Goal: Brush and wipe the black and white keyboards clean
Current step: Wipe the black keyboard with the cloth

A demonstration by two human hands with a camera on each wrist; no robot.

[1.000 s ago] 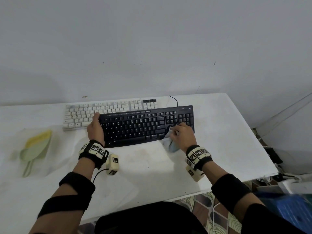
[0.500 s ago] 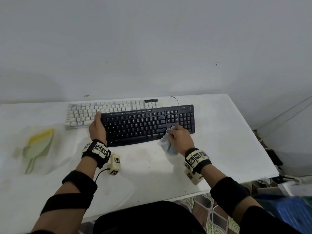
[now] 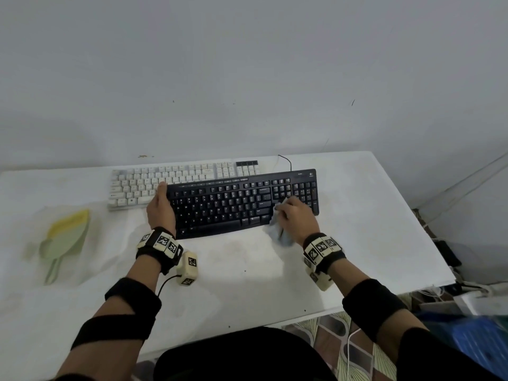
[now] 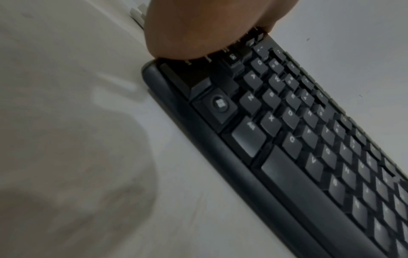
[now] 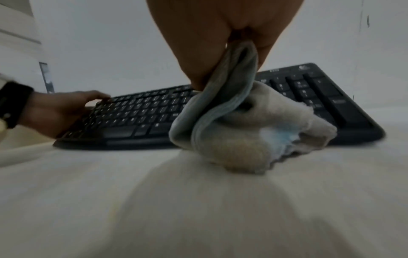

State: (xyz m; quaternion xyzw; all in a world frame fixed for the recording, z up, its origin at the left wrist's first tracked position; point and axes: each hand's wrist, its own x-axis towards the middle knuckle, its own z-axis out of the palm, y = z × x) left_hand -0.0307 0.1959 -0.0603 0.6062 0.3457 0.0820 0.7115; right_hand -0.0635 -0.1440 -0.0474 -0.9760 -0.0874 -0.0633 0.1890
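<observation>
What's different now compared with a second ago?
Very little. The right hand, gripping the cloth, slid slightly leftward along the black keyboard near its number pad, then came back to almost the same spot. The left hand kept holding the keyboard's left end. The white keyboard, the green and yellow brush and the table stayed put.

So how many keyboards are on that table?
2. The black keyboard lies nearer the person, with the left hand on its left end. The white keyboard lies behind it toward the wall, its near right part hidden under the black one.
</observation>
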